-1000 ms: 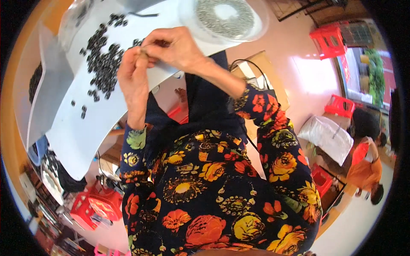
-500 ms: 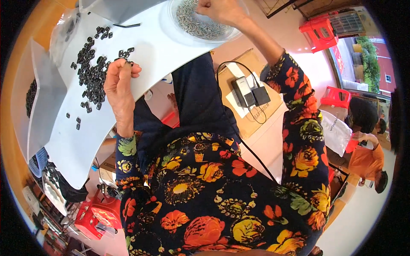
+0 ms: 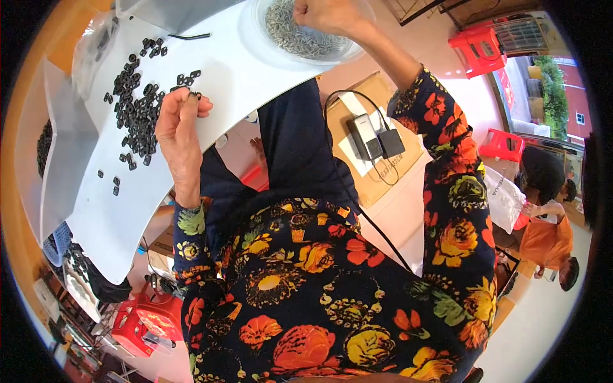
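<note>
My left hand (image 3: 179, 131) rests at the edge of a white table (image 3: 211, 70), its fingertips pinched on a small black ring beside a scattered pile of black rings (image 3: 137, 108). My right hand (image 3: 329, 14) reaches far forward into a clear round bowl (image 3: 306, 38) full of thin grey metal pins, its fingers closed among them. What it holds is hidden by the fingers. Both sleeves carry a bright flower print.
A thin dark metal rod (image 3: 188, 36) lies on the table top. A cardboard box (image 3: 377, 159) with a small device and black cable sits below the table. Red plastic stools (image 3: 479, 45) stand on the pink floor. Another person in orange (image 3: 549, 236) sits at right.
My hands were together over the table a second ago. The right one has swung out to the bowl of pins, while the left dropped to the rings and pinched one.
</note>
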A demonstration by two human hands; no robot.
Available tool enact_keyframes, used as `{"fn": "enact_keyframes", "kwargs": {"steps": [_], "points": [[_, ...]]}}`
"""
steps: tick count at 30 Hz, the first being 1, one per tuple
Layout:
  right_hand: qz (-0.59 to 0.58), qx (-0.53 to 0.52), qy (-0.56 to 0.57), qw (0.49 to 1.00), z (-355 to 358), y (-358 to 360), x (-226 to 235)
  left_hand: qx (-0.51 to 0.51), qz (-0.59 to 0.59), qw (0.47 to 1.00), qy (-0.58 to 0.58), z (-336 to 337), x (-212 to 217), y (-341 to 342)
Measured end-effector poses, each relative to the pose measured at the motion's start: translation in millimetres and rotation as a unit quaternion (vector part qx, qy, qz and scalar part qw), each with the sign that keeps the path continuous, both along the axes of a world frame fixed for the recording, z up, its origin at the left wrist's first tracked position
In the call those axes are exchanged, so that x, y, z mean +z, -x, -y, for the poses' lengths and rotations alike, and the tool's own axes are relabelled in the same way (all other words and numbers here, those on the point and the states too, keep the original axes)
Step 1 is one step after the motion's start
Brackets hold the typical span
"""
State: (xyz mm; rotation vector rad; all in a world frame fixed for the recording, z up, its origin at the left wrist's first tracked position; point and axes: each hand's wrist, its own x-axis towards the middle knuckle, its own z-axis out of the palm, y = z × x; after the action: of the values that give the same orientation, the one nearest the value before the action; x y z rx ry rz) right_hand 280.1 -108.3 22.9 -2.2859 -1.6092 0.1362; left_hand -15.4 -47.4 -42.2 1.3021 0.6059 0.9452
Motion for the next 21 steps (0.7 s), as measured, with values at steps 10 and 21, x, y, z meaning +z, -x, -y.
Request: {"fn": "enact_keyframes", "kwargs": {"steps": [10,21], "points": [[0.152,0.065,0.009,0.986,-6.3,4.3,-3.0,0.037,-0.014,0.999,0.013,-0.5,1.0,-1.5],[-0.366,0.14,-0.178,0.903,-11.7,108.7,1.5,0.003,-0.009,0.999,0.046,-2.6,7.1,-2.8]]}}
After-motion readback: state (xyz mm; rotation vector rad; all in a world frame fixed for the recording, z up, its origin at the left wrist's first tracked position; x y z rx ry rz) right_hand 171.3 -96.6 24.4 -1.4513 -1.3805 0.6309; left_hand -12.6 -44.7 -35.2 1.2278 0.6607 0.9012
